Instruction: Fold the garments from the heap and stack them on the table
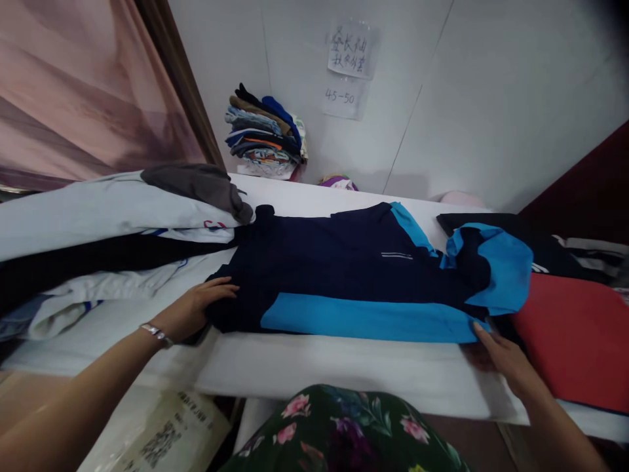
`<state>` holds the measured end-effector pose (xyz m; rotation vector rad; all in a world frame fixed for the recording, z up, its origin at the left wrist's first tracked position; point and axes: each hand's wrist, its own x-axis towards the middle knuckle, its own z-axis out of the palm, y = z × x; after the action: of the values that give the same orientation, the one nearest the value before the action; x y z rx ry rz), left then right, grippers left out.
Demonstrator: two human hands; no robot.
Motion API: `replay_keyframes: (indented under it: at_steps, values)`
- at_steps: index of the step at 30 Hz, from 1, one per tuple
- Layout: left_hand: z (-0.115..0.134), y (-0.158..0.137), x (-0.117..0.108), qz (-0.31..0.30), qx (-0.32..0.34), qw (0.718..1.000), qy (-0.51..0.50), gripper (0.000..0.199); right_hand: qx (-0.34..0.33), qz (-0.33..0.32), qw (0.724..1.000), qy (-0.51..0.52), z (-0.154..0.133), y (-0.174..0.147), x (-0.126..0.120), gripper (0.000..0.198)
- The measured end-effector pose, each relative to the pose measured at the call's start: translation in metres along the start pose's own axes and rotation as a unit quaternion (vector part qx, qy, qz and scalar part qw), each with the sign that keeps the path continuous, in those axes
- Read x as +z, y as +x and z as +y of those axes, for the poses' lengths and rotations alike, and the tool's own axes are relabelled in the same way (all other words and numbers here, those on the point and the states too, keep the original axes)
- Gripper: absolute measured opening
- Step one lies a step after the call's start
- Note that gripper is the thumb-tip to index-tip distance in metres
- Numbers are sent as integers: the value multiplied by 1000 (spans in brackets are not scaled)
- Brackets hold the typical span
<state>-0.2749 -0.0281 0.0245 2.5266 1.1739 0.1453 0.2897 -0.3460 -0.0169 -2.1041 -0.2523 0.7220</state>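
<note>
A dark navy hooded jacket [339, 255] lies sideways across the white table, its light blue hood [506, 269] to the right. A bright blue strip [363, 318] runs along its near edge, and two thin pale lines mark the chest. My left hand [209, 298] rests on the jacket's left end, fingers stretched out over the dark cloth; its thumb is hidden. At the near right corner, below the hood, my right hand [498, 351] pinches the blue edge, thumb on top and fingers mostly underneath.
Loose white, grey and black clothes [118, 210] are heaped at left. A folded stack [265, 134] stands against the back wall. On the right lie a red folded garment [580, 334] and black clothing [545, 246]. A printed plastic bag [171, 429] sits below the table's front edge.
</note>
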Motion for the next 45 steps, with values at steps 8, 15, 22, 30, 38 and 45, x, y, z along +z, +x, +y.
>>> replay_keyframes:
  at_steps: [8, 15, 22, 30, 38, 45]
  values:
    - [26, 23, -27, 1, -96, 995, -40, 50, -327, 102, 935, -87, -32, -33, 15, 26]
    - [51, 95, 28, 42, 11, 994, 97, 46, -465, -48, 868, -168, -88, 22, 81, 29]
    - [36, 105, 38, 50, -11, 990, 128, 41, -427, -78, 869, -237, -72, 31, 79, 45]
    - [41, 116, 24, 13, -31, 992, 122, 44, -437, -91, 858, -253, -43, 6, 41, 29]
    - [44, 110, 3, 83, -113, 981, 133, 54, -492, 10, 847, -203, -63, 20, 48, 29]
    - [38, 120, 23, -20, -108, 974, 198, 43, -490, -61, 808, -322, -53, 54, 80, 39]
